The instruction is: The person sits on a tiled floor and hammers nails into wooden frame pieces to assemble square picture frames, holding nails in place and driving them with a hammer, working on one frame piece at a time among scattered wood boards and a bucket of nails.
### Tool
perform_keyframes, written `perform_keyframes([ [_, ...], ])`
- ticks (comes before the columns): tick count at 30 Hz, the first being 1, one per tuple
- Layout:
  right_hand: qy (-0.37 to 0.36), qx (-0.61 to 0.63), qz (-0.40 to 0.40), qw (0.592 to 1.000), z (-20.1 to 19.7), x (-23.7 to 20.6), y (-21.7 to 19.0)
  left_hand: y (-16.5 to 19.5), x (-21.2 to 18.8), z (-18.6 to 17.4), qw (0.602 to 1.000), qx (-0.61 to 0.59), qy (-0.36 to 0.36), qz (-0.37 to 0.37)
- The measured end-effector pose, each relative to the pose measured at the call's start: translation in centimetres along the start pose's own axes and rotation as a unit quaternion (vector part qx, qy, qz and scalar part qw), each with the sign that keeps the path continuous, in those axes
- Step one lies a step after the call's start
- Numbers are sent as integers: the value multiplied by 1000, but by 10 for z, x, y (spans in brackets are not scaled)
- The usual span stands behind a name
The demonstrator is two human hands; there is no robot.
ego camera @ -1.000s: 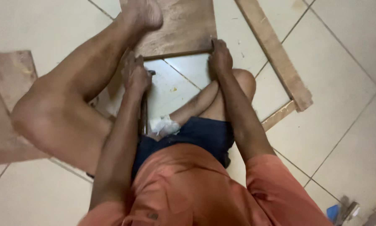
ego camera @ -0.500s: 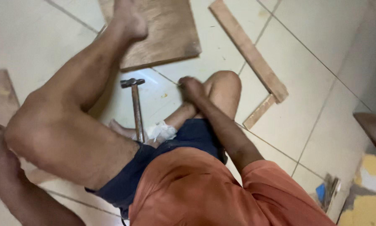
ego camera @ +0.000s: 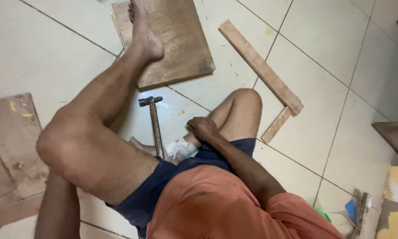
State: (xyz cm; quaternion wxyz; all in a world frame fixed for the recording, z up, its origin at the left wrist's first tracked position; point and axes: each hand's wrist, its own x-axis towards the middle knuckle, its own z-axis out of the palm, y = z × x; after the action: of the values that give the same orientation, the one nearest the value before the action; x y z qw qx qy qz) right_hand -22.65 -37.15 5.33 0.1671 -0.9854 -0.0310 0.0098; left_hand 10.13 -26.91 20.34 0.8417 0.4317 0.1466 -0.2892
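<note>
1. One hammer (ego camera: 153, 124) is lying on the tiled floor (ego camera: 52, 48) between the legs, touched by neither hand.
2. The right hand (ego camera: 202, 128) is resting loosely curled, holding nothing, on the bent leg (beside a white cloth (ego camera: 179, 148)).
3. The left hand is out of view; half a second ago it was showing at the frame's left edge.
4. One square board (ego camera: 176, 48) and two wooden strips (ego camera: 261, 66) are lying nearby.

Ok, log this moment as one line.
right hand: resting on shin, empty | left hand: out of view | hammer: lying on floor between legs | wooden board: under foot | wooden strip: on tiles
</note>
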Motion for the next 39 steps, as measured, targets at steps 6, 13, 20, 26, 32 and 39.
perform_keyframes([
  [6,4,-4,-1,1000,13,-6,14,-7,16,-3,998,15,-8,-57],
  [13,-41,-8,21,999,27,-5,23,-12,20,4,998,14,-7,-61],
  [20,-6,38,7,999,37,-10,33,-24,25,12,997,-37,-16,-62],
  [26,-18,61,17,998,47,-10,39,-37,18,20,996,-42,-23,-71],
  [32,25,110,23,993,53,-16,40,-45,-2,31,998,0,1,-56],
  [39,39,163,52,984,43,-16,40,-48,-7,22,997,68,12,-22],
])
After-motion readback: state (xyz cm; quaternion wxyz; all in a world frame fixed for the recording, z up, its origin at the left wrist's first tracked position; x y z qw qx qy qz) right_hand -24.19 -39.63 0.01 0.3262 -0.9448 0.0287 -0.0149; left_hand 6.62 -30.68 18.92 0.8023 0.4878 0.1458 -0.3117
